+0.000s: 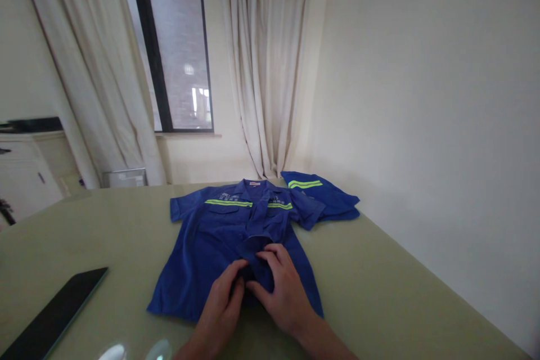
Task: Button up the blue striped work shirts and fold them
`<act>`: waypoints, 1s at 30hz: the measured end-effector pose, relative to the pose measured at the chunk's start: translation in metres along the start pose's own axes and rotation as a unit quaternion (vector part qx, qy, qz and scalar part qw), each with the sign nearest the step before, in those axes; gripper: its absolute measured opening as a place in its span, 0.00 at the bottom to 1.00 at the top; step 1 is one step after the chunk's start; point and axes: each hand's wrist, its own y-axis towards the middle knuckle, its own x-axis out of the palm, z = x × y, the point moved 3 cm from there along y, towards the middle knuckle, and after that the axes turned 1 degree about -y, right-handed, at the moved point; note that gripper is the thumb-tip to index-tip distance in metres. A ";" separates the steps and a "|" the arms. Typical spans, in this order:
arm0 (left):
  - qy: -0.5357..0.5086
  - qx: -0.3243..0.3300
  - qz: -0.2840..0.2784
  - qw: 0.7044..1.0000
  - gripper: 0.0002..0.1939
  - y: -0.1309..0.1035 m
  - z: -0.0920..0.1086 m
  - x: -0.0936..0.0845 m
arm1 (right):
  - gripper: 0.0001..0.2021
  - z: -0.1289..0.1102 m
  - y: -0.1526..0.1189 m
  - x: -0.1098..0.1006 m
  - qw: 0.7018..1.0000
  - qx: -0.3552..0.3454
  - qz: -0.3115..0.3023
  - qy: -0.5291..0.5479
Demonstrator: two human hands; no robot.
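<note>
A blue short-sleeved work shirt (202,259) with yellow-green reflective stripes lies face up on the table, its collar at the far end. Near the lower front opening, my left hand (225,298) pinches one edge of the cloth between thumb and fingers. My right hand (280,287) grips the other front edge, thumb and fingers curled on the raised fabric. Between the two hands the placket is lifted and folded. Whether a button sits under the fingertips is hidden.
A folded blue garment (324,197) with a reflective stripe lies behind the shirt's right sleeve, by the wall. On the left of the greenish table (126,230) rests a dark flat panel (59,315). Curtains (270,67) and a window (181,50) stand beyond.
</note>
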 end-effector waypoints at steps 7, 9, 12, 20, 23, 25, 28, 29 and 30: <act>0.044 0.110 -0.040 0.992 0.19 0.011 0.017 -0.009 | 0.10 0.015 0.010 -0.011 0.994 0.047 0.082 0.055; 0.057 0.164 -0.049 0.984 0.13 0.013 0.023 -0.013 | 0.10 0.014 0.011 -0.016 0.992 0.043 0.097 0.064; 0.073 0.223 -0.039 0.971 0.13 0.015 0.032 -0.020 | 0.08 0.009 0.011 -0.017 0.991 0.008 0.085 0.103; 0.105 0.303 -0.002 0.947 0.12 0.013 0.050 -0.032 | 0.12 0.011 0.008 -0.002 0.985 0.042 -0.002 0.166; 0.110 0.324 -0.025 0.939 0.12 0.012 0.052 -0.031 | 0.15 0.016 0.008 0.002 0.983 0.057 -0.015 0.173; 0.122 0.329 -0.028 0.936 0.13 0.012 0.051 -0.032 | 0.15 0.016 0.008 0.002 0.983 0.057 -0.016 0.175; 0.143 0.331 -0.026 0.933 0.15 0.011 0.048 -0.033 | 0.14 0.013 0.009 0.002 0.983 0.054 -0.019 0.174; 0.146 0.333 -0.026 0.931 0.15 0.011 0.047 -0.034 | 0.12 0.011 0.009 0.002 0.984 0.054 -0.018 0.170; 0.149 0.337 -0.026 0.929 0.15 0.011 0.047 -0.035 | 0.11 0.010 0.009 0.002 0.985 0.054 -0.015 0.163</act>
